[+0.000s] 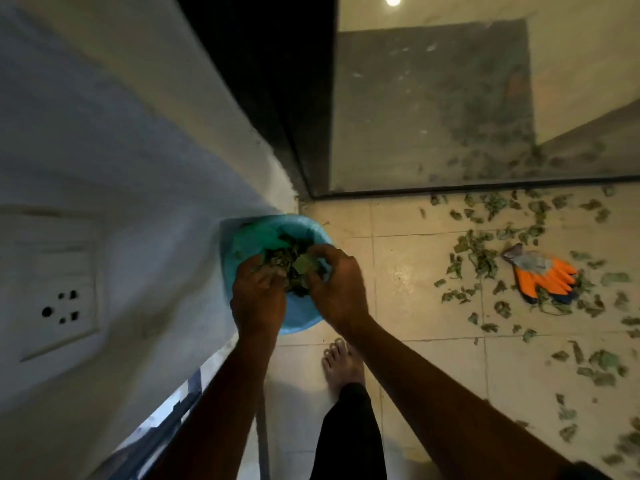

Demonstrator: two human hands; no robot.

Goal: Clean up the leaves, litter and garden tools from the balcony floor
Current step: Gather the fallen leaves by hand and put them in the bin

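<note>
Cupping crumpled, dull-green leaves (294, 268)

Head-worn camera looks steeply down; close above the tiled floor (408, 292).

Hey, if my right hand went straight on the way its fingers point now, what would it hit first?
Most likely the clump of leaves that the right hand and left hand hold together, then the inside of the blue bin; depth is unclear.

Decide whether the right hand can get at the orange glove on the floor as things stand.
Probably not yet: the right hand holds leaves over the bin; nothing else blocks the glove.
</note>
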